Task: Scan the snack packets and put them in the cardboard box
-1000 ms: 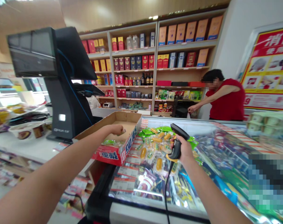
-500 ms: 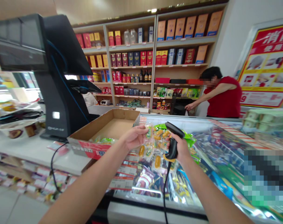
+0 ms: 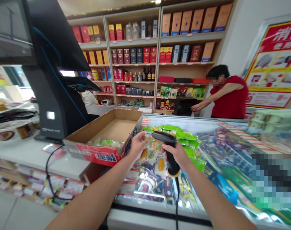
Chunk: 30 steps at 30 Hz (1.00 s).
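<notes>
A left hand [image 3: 138, 146] pinches the top of a strip of yellow-filled snack packets [image 3: 151, 156] with curled fingers, the strip hanging between the 2 hands, closer to the left. A right hand [image 3: 177, 156] wraps shut around a black corded barcode scanner [image 3: 165, 136], its long axis tilted up and left, its head over the packets and pointing toward the left hand. A cardboard display tray [image 3: 97, 153] sits just left of the left hand, above a glass-topped freezer [image 3: 157, 213] beneath both hands. A person in a red top [image 3: 228, 99] stands well beyond them.
</notes>
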Tool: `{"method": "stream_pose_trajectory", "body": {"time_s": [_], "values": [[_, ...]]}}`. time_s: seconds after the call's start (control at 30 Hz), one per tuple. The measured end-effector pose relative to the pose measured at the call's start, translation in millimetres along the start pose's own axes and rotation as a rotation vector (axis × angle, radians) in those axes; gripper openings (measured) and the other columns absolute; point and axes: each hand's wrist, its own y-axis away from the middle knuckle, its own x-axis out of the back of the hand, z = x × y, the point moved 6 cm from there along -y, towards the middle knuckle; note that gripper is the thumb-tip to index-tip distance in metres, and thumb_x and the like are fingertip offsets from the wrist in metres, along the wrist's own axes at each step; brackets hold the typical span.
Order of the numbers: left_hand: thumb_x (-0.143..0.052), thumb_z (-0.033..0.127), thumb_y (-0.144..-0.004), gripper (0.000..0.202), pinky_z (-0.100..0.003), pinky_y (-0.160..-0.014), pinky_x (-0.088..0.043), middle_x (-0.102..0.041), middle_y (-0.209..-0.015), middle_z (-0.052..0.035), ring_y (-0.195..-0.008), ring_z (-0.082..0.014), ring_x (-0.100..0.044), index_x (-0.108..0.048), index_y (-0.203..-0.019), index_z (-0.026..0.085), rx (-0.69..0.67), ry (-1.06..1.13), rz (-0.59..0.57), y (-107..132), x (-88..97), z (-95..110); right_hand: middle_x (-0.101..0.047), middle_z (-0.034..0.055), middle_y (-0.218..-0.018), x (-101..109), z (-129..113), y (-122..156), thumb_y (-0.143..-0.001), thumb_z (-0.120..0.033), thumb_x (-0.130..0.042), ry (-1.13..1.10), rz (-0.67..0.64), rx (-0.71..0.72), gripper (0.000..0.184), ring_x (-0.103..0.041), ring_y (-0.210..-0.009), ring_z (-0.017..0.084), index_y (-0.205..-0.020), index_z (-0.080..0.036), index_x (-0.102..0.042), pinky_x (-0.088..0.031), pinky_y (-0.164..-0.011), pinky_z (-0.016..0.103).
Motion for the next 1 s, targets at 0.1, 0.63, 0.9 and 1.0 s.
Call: {"method": "stream_pose_trajectory", "body": {"time_s": [0.1, 0.63, 0.9, 1.0], "values": [[-0.083, 0.016, -0.045, 0.047, -0.028, -0.078, -0.05, -0.074, -0.091, -0.0067, -0.086, -0.0193, -0.065, -0.073, -0.091, 0.014, -0.034, 0.014, -0.006, 0.0, -0.6, 0.3, -0.063, 0.0022, -0.054, -3.2, -0.1, 0.5, -0.063, -0.04, -0.071, 0.026, -0.012, 0.016, 0.027, -0.054, -0.034, 0.013, -0.059, -0.016, -0.061, -0.042, -0.035, 0.025], [-0.077, 0.008, -0.05, 0.037, -0.034, -0.091, -0.047, -0.074, -0.094, -0.0069, -0.092, -0.0214, -0.065, -0.077, -0.086, 0.015, -0.163, -0.069, 0.01, -5.3, 4.8, -3.4, -0.063, 0.0037, -0.05, -1.4, 6.5, -2.3, -0.065, -0.041, -0.068, 0.065, -0.027, 0.002, 0.028, -0.053, -0.033, 0.013, -0.057, -0.015, -0.063, -0.04, -0.035, 0.024], [-0.081, 0.017, -0.051, 0.029, -0.035, -0.091, -0.048, -0.074, -0.092, -0.0064, -0.094, -0.0229, -0.065, -0.077, -0.08, 0.016, -0.223, -0.103, -0.017, -5.4, 3.5, -0.9, -0.065, 0.0027, -0.054, -3.5, 5.6, -0.5, -0.064, -0.039, -0.069, 0.046, -0.058, -0.005, 0.024, -0.053, -0.033, 0.013, -0.064, -0.016, -0.062, -0.039, -0.035, 0.025], [-0.079, 0.015, -0.051, 0.029, -0.034, -0.091, -0.047, -0.073, -0.091, -0.0059, -0.093, -0.0221, -0.064, -0.077, -0.081, 0.016, -0.227, -0.095, -0.024, -5.9, 4.2, -1.5, -0.064, 0.0025, -0.053, -3.4, 5.3, -0.3, -0.063, -0.04, -0.069, 0.048, -0.055, -0.006, 0.025, -0.053, -0.033, 0.013, -0.063, -0.016, -0.062, -0.04, -0.036, 0.025]]}}
